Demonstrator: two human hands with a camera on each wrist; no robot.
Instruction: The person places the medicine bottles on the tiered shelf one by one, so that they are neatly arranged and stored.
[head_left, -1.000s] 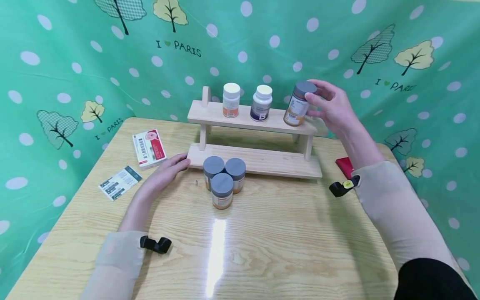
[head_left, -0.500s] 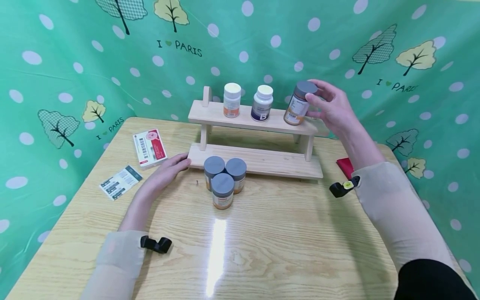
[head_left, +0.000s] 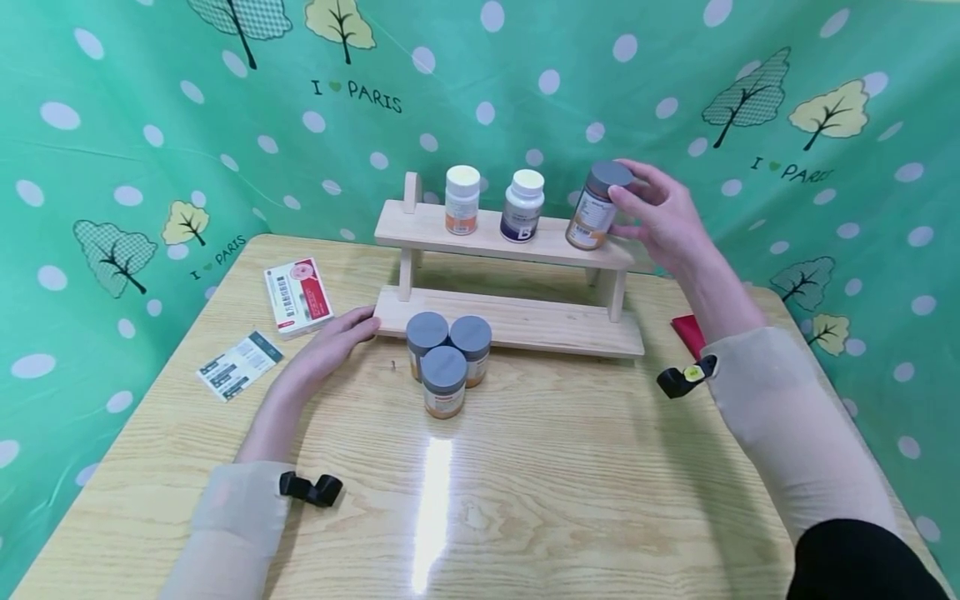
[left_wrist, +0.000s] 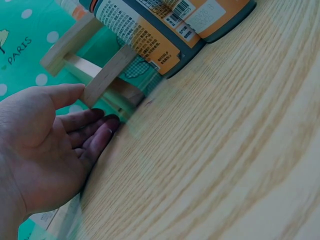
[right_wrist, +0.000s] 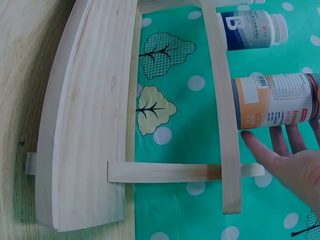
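Note:
In the head view, my right hand [head_left: 662,212] holds a brown supplement bottle [head_left: 594,215] with a dark grey lid, fingers around its upper part. Its base is at the right end of the upper board of a two-tier wooden display rack [head_left: 525,321]. Beside it on that board stand two white-capped bottles, one with an orange label [head_left: 462,204] and one with a dark blue label [head_left: 522,208]. My left hand [left_wrist: 50,135] holds the left end of the lower board, thumb tip against the board's end and fingers curled below. Three grey-lidded bottles [head_left: 444,383] stand clustered before the rack.
Left of the rack lie a red and white medicine box [head_left: 298,296] and a flat printed card or packet [head_left: 240,365]. A red object [head_left: 688,335] lies partly hidden behind the right forearm. A green patterned cloth [head_left: 480,108] hangs behind the wooden table [head_left: 570,483].
Almost nothing moves: the bottle in my right hand and the hand itself shift very slightly, and my left hand stays at the lower board's end.

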